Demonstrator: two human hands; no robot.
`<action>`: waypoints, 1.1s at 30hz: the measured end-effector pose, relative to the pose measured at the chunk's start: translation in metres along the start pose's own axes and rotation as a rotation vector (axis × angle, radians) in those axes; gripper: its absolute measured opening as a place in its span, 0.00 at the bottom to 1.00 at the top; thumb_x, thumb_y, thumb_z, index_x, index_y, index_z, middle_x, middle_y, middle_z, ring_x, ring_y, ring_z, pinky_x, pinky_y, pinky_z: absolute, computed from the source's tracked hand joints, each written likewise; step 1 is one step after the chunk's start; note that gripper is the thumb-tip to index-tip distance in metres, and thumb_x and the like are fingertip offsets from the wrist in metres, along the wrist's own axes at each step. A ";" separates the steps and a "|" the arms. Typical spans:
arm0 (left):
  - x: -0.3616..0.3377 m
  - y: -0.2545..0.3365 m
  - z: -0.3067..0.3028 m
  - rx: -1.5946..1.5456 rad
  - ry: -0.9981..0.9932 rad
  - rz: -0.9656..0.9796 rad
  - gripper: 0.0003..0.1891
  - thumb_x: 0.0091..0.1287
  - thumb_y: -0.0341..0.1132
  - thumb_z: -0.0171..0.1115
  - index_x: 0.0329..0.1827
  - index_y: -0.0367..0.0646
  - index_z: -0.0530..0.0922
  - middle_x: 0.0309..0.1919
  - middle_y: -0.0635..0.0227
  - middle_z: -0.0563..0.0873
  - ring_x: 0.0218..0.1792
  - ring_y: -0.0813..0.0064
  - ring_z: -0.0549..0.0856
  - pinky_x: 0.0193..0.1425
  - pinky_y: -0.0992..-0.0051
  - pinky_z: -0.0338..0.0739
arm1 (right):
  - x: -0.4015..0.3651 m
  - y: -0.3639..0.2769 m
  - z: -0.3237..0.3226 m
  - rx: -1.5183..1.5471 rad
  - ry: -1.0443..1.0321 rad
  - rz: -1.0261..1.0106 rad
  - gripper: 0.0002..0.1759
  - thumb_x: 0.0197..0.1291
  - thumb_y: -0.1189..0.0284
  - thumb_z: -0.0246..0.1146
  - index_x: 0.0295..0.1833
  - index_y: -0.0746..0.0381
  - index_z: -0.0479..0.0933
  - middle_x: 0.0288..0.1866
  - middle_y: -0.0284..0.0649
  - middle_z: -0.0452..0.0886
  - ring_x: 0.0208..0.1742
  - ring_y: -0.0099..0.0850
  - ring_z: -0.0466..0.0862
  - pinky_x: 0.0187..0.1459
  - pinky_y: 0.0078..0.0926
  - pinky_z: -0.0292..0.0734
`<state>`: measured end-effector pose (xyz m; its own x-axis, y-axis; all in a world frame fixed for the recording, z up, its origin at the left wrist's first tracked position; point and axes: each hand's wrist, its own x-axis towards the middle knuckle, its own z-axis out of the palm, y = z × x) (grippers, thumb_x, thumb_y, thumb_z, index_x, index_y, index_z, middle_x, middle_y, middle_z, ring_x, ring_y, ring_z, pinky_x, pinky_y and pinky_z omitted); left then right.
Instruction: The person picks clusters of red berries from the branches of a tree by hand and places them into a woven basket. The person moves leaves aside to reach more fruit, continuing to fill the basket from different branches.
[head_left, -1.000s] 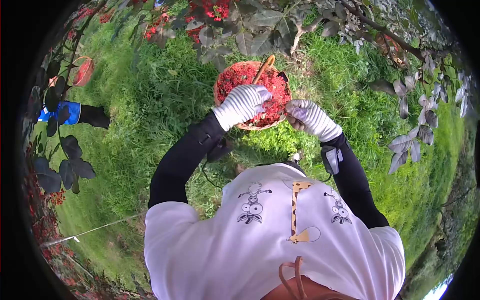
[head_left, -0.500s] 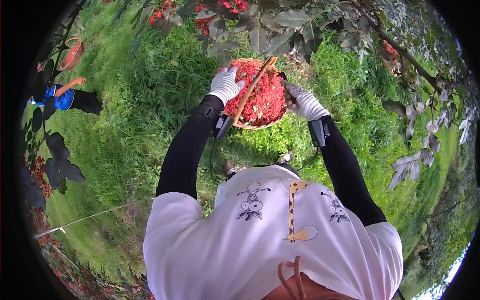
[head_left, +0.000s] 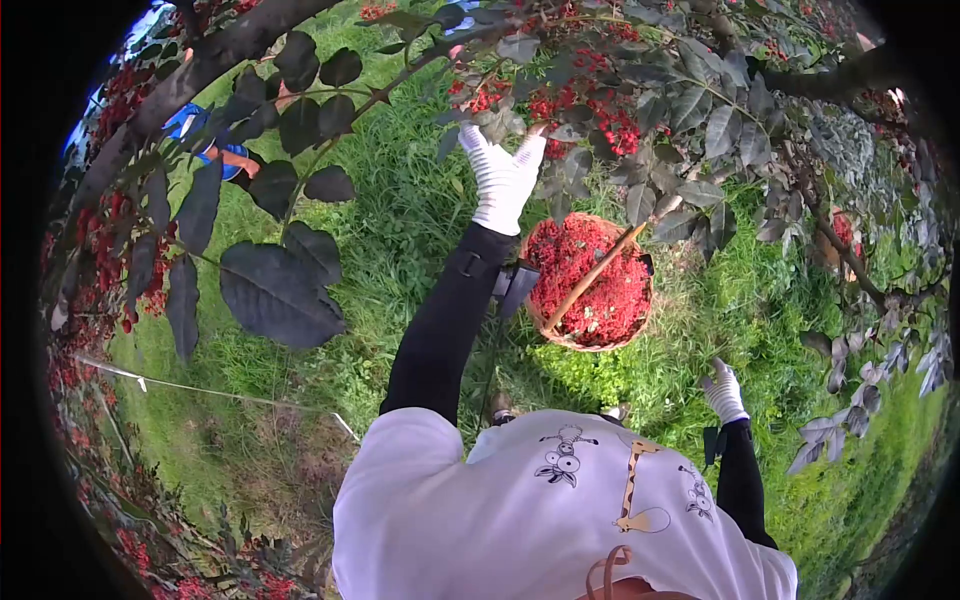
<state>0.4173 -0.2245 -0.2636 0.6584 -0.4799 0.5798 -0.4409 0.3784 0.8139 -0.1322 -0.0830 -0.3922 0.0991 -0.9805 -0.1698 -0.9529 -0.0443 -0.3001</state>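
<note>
Grass (head_left: 390,250) below; leaves (head_left: 700,105) crowd left hand (head_left: 503,175).

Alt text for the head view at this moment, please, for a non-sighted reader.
A person's gloved left hand reaches up into a branch of red berry clusters, while the right hand hangs low at their side. Below, a woven basket heaped with red berries stands on grass; another person in blue is partly hidden by leaves.

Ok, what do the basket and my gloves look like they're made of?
Basket: woven wicker or bamboo, matte tan, judging by its plaited rim. Its handle looks like a pale strip of split cane. Left hand and right hand wear a white knit with faint ribbing, probably cotton, matte and soft-looking.
</note>
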 end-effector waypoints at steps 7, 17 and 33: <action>0.042 -0.032 -0.029 0.547 -0.117 0.236 0.25 0.64 0.40 0.60 0.61 0.40 0.66 0.52 0.55 0.77 0.49 0.63 0.78 0.56 0.64 0.72 | -0.023 -0.006 0.046 0.097 -0.125 -0.065 0.25 0.52 0.70 0.65 0.56 0.67 0.72 0.51 0.52 0.79 0.53 0.46 0.79 0.54 0.34 0.74; 0.091 -0.062 -0.033 -0.274 -0.658 0.105 0.11 0.67 0.34 0.53 0.49 0.43 0.75 0.46 0.61 0.81 0.46 0.65 0.80 0.51 0.65 0.76 | -0.071 0.018 0.052 -0.002 -0.246 0.081 0.22 0.55 0.71 0.62 0.56 0.65 0.73 0.44 0.48 0.81 0.40 0.38 0.81 0.44 0.30 0.75; 0.098 -0.049 -0.020 -0.511 -0.345 -0.190 0.10 0.71 0.33 0.44 0.42 0.40 0.75 0.35 0.66 0.79 0.36 0.72 0.78 0.43 0.74 0.74 | -0.063 0.062 0.112 0.154 -0.391 0.228 0.21 0.56 0.71 0.58 0.55 0.67 0.73 0.36 0.46 0.82 0.34 0.33 0.79 0.39 0.26 0.75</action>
<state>0.5157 -0.2737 -0.2471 0.4253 -0.7703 0.4751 0.0663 0.5501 0.8325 -0.1658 -0.0029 -0.5056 0.0212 -0.8149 -0.5792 -0.9122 0.2213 -0.3448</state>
